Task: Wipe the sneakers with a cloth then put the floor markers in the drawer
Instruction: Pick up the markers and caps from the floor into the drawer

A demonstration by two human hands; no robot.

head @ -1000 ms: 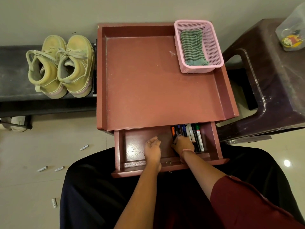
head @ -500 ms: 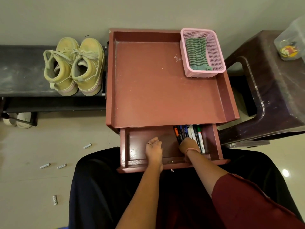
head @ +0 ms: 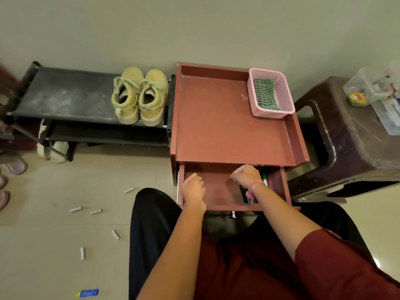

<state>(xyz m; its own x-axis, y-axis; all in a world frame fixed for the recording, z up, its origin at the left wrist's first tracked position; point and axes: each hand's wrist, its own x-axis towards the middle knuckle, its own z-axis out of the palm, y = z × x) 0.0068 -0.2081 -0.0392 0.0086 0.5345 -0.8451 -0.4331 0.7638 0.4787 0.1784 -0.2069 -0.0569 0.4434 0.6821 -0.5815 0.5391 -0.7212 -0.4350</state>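
The red cabinet's drawer [head: 216,191] stands pulled out in front of me. Several markers [head: 265,180] lie along its right side, partly hidden. My right hand [head: 246,175] hovers over them near the drawer's back with fingers curled down; whether it grips one is hidden. My left hand [head: 192,189] rests relaxed in the drawer's left part, holding nothing. Two yellow sneakers [head: 139,97] stand on the black rack [head: 65,98]. A green striped cloth [head: 265,93] lies in the pink basket [head: 273,113]. Several small white sticks [head: 96,211] are scattered on the floor.
The cabinet top [head: 216,122] has raised edges and carries the basket at its back right. A dark brown stool [head: 346,144] with a clear plastic box [head: 381,100] stands to the right. A blue and yellow item [head: 86,292] lies on the floor. More shoes [head: 54,150] sit under the rack.
My right hand has slid toward the drawer's back, covering most of the markers. My left hand has shifted left inside the drawer. The view has pulled back and swung left.
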